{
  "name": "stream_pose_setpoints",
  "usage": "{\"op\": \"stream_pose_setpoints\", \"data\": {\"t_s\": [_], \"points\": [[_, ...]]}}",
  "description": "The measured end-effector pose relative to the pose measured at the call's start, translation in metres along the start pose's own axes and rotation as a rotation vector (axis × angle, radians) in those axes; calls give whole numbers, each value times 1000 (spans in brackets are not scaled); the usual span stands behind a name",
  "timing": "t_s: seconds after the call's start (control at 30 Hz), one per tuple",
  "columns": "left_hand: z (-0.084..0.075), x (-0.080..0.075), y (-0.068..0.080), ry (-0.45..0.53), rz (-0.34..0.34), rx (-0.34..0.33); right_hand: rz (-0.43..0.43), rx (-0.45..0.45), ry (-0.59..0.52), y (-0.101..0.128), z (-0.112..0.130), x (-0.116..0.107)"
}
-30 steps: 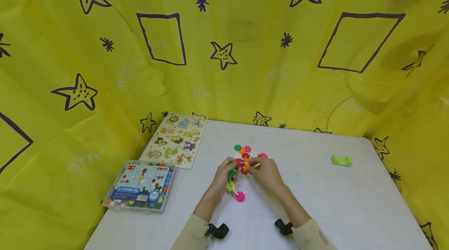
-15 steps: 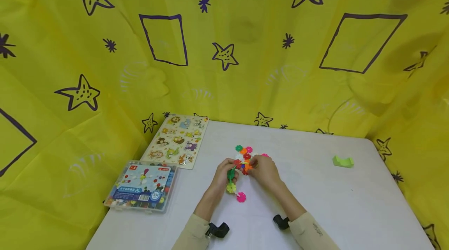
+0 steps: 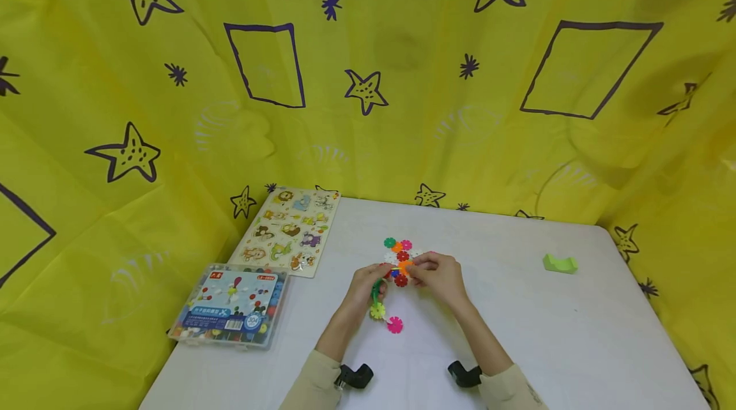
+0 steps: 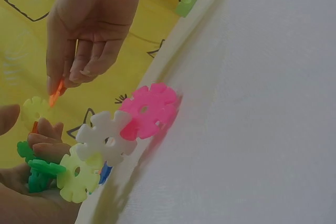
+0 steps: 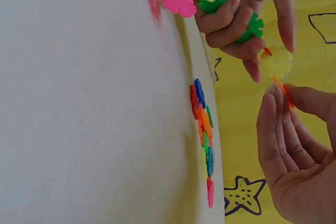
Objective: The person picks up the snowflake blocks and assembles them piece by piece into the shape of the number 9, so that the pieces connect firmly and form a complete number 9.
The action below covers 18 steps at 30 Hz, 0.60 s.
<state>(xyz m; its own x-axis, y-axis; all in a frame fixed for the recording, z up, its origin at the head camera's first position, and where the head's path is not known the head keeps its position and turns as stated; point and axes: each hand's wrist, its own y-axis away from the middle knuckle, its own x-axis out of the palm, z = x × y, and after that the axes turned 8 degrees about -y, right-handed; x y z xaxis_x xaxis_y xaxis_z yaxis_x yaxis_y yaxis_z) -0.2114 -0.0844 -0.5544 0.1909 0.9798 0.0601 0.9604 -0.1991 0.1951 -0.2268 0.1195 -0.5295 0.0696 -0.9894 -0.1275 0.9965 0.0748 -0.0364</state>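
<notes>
My left hand (image 3: 364, 285) holds a chain of notched plastic snowflake discs, its fingers curled round the green discs (image 5: 251, 27). From its lower end hang a yellow disc (image 4: 77, 174), a white disc (image 4: 106, 139) and a pink disc (image 4: 149, 109). At the upper end, past a red disc (image 5: 268, 51) seen edge-on, a pale yellow disc (image 5: 276, 62) stands out beyond the left fingers. My right hand (image 3: 443, 277) pinches an orange disc (image 5: 284, 93) between thumb and fingers, its edge right at the rim of that pale yellow disc.
More joined discs (image 5: 205, 124) lie on the white table behind the hands. To the left are a clear box of molecule-model parts (image 3: 230, 304) and an animal puzzle board (image 3: 290, 230). A light green block (image 3: 559, 263) sits at the right. A yellow curtain (image 3: 402, 142) borders the table.
A yellow edge showed at my right fingertips a second ago; now an orange disc shows there. My right hand has shifted slightly, while my left stays nearly in place with the chain.
</notes>
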Motion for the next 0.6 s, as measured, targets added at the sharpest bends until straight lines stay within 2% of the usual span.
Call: {"op": "stream_pose_setpoints", "data": {"t_s": [0.27,0.6], "points": [[2,0,2,-45,-15,-16,44,12,-84,6,7,-3],[4,1,-1,-48,-16,-2,30,14,-119,9,4,0]]}}
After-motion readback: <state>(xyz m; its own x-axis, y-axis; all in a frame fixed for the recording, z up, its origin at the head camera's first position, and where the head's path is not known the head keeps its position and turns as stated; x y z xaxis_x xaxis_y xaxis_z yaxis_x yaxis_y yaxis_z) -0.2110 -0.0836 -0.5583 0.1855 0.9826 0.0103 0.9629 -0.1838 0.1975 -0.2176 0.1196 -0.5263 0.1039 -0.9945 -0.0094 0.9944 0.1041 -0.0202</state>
